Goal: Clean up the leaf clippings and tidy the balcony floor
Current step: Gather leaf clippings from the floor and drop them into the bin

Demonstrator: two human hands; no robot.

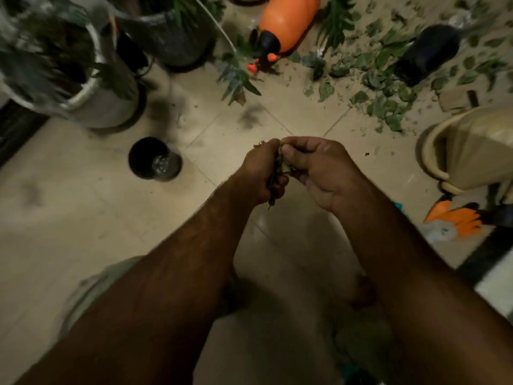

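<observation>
Dim, warm light falls on a beige tiled floor (69, 218), smudged with dark marks, where a small black pot (154, 158) stands. Beyond that pot stand a white planter (105, 107) to the left and a dark grey planter (180, 45) straight ahead, both holding green plants. Beyond the pot to the right an orange spray bottle (288, 20) lies on its side, and well to the pot's right sits a beige bin (477, 151).
</observation>
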